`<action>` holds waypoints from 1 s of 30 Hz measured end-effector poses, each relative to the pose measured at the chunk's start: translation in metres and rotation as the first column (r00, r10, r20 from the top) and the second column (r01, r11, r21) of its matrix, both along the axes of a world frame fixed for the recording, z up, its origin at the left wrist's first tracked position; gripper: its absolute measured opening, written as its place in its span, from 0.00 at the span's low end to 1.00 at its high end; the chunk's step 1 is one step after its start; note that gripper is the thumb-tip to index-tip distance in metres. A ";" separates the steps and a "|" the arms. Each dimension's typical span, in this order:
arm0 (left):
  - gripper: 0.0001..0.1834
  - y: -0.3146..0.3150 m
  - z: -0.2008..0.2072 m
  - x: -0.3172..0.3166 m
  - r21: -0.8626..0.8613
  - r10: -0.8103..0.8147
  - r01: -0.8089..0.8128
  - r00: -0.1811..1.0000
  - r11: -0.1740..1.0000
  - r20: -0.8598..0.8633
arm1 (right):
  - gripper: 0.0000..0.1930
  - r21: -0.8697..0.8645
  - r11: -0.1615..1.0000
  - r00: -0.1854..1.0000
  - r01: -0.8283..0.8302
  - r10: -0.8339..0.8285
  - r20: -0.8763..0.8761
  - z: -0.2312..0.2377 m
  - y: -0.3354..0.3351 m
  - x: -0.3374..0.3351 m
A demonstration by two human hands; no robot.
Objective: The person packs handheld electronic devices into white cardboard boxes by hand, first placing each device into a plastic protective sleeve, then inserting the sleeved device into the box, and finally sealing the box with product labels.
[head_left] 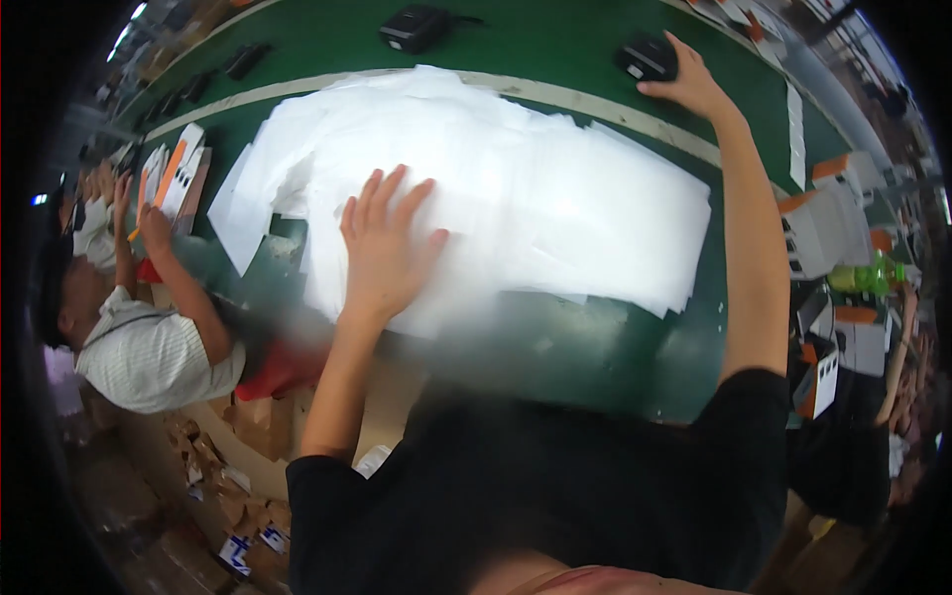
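Left hand (382,248) flat, fingers spread on paper pile (516,198); right hand (689,84) beyond pile grasping black device (645,57)

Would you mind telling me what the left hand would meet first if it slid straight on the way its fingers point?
The left hand lies flat on the white sheets, fingers pointing away from the person. Sliding on, it would probably just cross more sheets before reaching the pale stripe.

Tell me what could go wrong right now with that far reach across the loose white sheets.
The left hand lies flat on the loose pile of white sheets; leaning on it might slide them off the green table. The right hand, stretched far out, only touches the black device with its fingers, so a weak grip could drop it.
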State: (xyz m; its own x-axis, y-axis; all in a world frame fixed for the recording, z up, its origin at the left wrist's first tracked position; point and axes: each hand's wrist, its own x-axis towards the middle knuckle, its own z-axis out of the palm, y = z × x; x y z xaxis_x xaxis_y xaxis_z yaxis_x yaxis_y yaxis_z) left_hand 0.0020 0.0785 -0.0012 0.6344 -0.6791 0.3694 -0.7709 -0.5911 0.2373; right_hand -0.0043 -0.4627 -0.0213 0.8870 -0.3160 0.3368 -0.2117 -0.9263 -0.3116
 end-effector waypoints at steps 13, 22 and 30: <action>0.08 -0.112 0.039 -0.019 -0.404 -0.421 0.351 0.902 0.845 -0.096 | 0.49 0.033 0.994 0.994 -0.108 0.108 0.010 0.124 0.149 -0.071; 0.32 -0.185 0.044 0.005 -0.627 -0.553 -0.324 0.298 0.708 -0.778 | 0.50 0.075 0.937 0.924 -0.340 0.318 0.212 0.072 0.166 -0.117; 0.19 -0.224 0.092 -0.064 -0.758 -0.724 0.112 0.414 0.643 -0.552 | 0.38 0.888 0.394 0.916 -0.237 -0.213 0.340 0.059 0.181 -0.194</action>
State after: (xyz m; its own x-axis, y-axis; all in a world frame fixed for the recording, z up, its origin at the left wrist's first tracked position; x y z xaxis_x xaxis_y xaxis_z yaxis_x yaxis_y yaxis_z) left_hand -0.0621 -0.1457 0.0904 0.5199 -0.8025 0.2926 -0.1711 0.2378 0.9561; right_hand -0.1981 -0.2821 0.0377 0.7787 -0.6147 0.1253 0.1266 -0.0415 -0.9911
